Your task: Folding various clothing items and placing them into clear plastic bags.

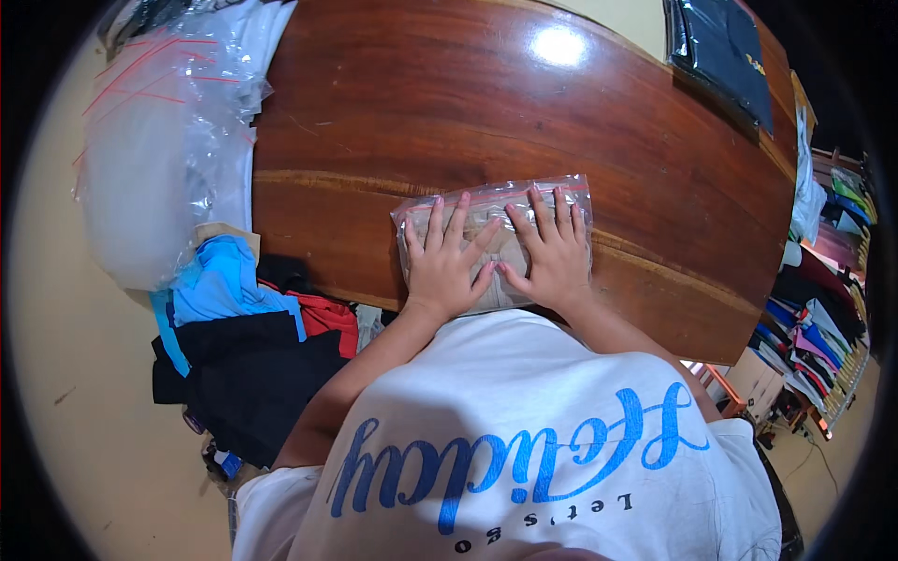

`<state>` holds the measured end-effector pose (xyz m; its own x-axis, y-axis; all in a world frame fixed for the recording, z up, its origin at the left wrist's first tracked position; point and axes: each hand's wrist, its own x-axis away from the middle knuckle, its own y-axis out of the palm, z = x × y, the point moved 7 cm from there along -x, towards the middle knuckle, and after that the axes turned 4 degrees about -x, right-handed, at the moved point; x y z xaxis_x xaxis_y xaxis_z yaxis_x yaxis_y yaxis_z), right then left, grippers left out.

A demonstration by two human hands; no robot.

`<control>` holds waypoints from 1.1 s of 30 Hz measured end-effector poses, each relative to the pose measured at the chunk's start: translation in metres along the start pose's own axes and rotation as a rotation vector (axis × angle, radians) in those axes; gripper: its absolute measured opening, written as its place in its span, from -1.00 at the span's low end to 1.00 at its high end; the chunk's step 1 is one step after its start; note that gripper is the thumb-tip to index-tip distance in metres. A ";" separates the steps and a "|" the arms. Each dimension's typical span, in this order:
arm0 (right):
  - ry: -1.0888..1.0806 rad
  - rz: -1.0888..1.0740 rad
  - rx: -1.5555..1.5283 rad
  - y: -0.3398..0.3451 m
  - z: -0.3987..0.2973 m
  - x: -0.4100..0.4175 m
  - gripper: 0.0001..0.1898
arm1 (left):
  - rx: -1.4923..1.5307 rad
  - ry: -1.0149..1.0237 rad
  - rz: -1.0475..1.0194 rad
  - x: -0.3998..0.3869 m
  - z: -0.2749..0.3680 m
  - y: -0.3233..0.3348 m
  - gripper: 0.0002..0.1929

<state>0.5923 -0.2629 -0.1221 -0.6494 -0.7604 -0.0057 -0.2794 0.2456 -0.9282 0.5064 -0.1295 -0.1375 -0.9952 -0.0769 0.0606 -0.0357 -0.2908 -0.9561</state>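
A clear plastic zip bag (487, 198) with folded beige cloth (509, 247) inside lies flat at the near edge of the wooden table (435, 119). A red seal line runs along the bag's far side. My left hand (442, 270) rests palm down on the bag's left half, fingers spread. On the right half my right hand (559, 266) lies flat in the same way. The two thumbs come close together over the middle. Neither hand grips the bag; both touch it from above.
At the left lies a stack of clear zip bags (133, 175). Blue cloth (221, 270), red cloth (326, 319) and black cloth (238, 372) are piled below it. A packaged dark item (729, 63) sits far right. Many garments (807, 336) fill the right side beyond the table.
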 end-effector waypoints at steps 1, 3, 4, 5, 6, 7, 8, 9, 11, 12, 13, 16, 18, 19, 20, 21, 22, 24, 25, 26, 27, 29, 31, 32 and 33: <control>0.008 0.000 -0.019 0.001 0.000 -0.002 -0.22 | 0.014 -0.004 -0.007 -0.002 -0.002 0.003 -0.34; 0.009 -0.024 -0.050 0.007 0.002 0.002 -0.22 | 0.031 -0.004 -0.021 0.002 -0.002 0.009 -0.33; 0.020 -0.045 -0.034 0.009 0.002 0.002 -0.22 | 0.031 -0.002 -0.004 0.002 -0.003 0.010 -0.33; 0.023 -0.046 -0.032 0.009 0.004 0.000 -0.22 | 0.033 0.001 -0.005 0.000 -0.004 0.012 -0.33; 0.023 -0.040 -0.038 0.009 0.003 0.000 -0.22 | 0.032 -0.003 -0.011 0.001 -0.004 0.011 -0.32; 0.023 -0.032 -0.044 0.009 0.002 0.001 -0.22 | 0.029 -0.005 -0.015 0.001 -0.003 0.009 -0.32; 0.025 -0.027 -0.044 0.008 0.002 0.002 -0.22 | 0.026 -0.001 -0.013 0.001 -0.002 0.008 -0.32; 0.027 -0.030 -0.055 0.009 0.003 0.001 -0.23 | 0.034 -0.007 -0.028 -0.001 -0.001 0.007 -0.33; 0.025 -0.013 -0.060 0.006 0.004 -0.005 -0.23 | 0.062 -0.002 -0.011 -0.005 -0.003 0.004 -0.34; 0.024 0.006 -0.050 0.003 0.005 -0.008 -0.22 | 0.088 0.011 0.022 -0.009 -0.004 0.002 -0.34; 0.041 0.006 -0.097 -0.004 0.001 -0.008 -0.30 | 0.124 0.012 -0.010 -0.007 -0.004 0.001 -0.37; 0.179 -0.050 -0.407 -0.001 0.032 -0.012 -0.42 | 0.183 0.020 -0.086 -0.006 -0.007 -0.001 -0.39; 0.273 0.368 -0.480 -0.036 0.054 -0.016 -0.50 | 0.160 0.036 -0.116 -0.006 -0.006 -0.005 -0.37; 0.375 0.502 -0.298 -0.052 0.060 -0.013 -0.50 | 0.158 0.040 -0.125 -0.006 -0.005 -0.007 -0.38; 0.439 0.529 -0.274 -0.050 0.076 -0.010 -0.51 | 0.157 0.044 -0.135 -0.006 -0.003 -0.010 -0.38; 0.589 0.389 -0.546 -0.022 0.110 -0.006 -0.51 | 0.154 0.065 -0.128 -0.011 0.003 -0.015 -0.38; 0.722 0.229 -0.822 -0.004 0.119 -0.006 -0.51 | 0.199 -0.002 -0.114 -0.013 0.004 -0.022 -0.37; 0.872 0.117 -1.163 0.003 0.121 0.002 -0.60 | 0.147 -0.072 0.040 -0.018 0.019 -0.050 -0.34; 0.779 0.147 -1.296 -0.004 0.113 0.002 -0.67 | 0.107 -0.015 0.136 -0.023 0.033 -0.066 -0.32; 0.683 0.177 -1.426 -0.011 0.105 0.002 -0.74 | 0.069 0.041 0.232 -0.030 0.047 -0.081 -0.29; 0.678 0.180 -1.424 -0.019 0.099 0.008 -0.74 | 0.043 0.080 0.295 -0.037 0.059 -0.093 -0.28; 0.499 0.297 -1.380 -0.042 0.084 0.015 -0.82 | 0.142 0.189 0.327 -0.055 0.076 -0.103 -0.31; 0.435 0.336 -1.345 -0.052 0.079 0.027 -0.85 | 0.240 0.244 0.308 -0.067 0.092 -0.113 -0.44; 0.421 0.368 -1.335 -0.062 0.073 0.033 -0.85 | 0.325 0.239 0.176 -0.072 0.096 -0.107 -0.52; 0.406 0.404 -1.324 -0.069 0.069 0.040 -0.86 | 0.407 0.235 0.045 -0.074 0.103 -0.099 -0.59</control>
<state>0.6347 -0.3523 -0.0838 -0.9307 -0.3404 0.1338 -0.3236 0.9369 0.1325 0.5935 -0.1932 -0.0177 -0.9902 0.1067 -0.0899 -0.0003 -0.6463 -0.7631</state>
